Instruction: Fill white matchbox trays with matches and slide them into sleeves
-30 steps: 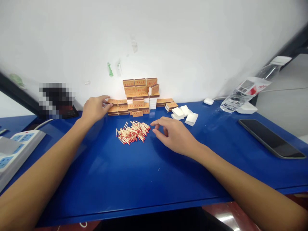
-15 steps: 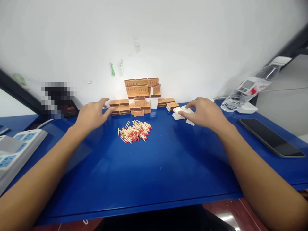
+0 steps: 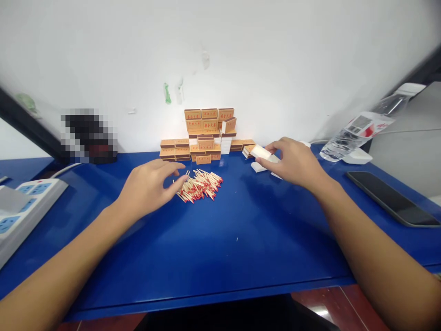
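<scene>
Thumb and fingers of my right hand (image 3: 289,163) pinch a white matchbox tray (image 3: 261,151), lifted slightly over other white trays (image 3: 259,167) on the blue table. My left hand (image 3: 153,186) hovers at the left edge of a loose pile of red-tipped matches (image 3: 200,186), its fingers apart and nothing visible between them. Behind the pile, orange matchboxes (image 3: 203,125) are stacked against the wall in a stepped shape. A single matchbox (image 3: 203,159) stands in front of the stack. Another box (image 3: 246,151) lies beside my right fingertips, partly hidden by the lifted tray.
On the right lie a black phone (image 3: 392,197) and a tilted clear plastic bottle (image 3: 361,124) near a white object (image 3: 357,156). A white power strip (image 3: 32,207) with blue sockets sits at the left. A pixelated dark object (image 3: 90,135) stands by the wall.
My left hand has moved right and nearer, from beside the matchbox stack to the matches. My right hand has raised a white tray off the others. The view has shifted slightly.
</scene>
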`<state>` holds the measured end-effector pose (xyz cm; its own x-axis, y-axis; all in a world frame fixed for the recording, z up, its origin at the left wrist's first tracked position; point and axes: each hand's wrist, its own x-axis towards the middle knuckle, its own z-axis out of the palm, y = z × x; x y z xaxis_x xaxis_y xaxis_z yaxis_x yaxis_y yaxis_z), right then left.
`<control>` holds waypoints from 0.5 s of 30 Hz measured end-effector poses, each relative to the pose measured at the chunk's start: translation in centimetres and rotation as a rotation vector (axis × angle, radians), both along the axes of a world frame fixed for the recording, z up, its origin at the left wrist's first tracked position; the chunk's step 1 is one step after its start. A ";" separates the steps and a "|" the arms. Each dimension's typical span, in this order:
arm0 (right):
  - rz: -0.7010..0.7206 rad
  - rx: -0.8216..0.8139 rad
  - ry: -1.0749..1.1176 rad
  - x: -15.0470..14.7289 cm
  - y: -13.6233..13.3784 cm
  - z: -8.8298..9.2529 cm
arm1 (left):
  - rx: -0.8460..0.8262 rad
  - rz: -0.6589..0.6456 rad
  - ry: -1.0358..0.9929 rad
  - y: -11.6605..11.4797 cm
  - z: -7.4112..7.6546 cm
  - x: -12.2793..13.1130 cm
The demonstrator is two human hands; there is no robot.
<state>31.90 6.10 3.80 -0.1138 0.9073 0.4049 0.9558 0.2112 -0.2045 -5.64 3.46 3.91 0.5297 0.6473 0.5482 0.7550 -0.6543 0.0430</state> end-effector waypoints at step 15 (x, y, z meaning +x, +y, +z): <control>0.284 -0.363 0.240 -9.4 -0.4 0.3 | -0.352 -0.166 0.205 -4.0 -2.2 3.4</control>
<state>22.47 5.74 4.15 -0.3181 0.9411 0.1149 0.7885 0.3299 -0.5191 -2.20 -0.53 1.72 0.7173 0.6724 0.1825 0.6567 -0.7400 0.1452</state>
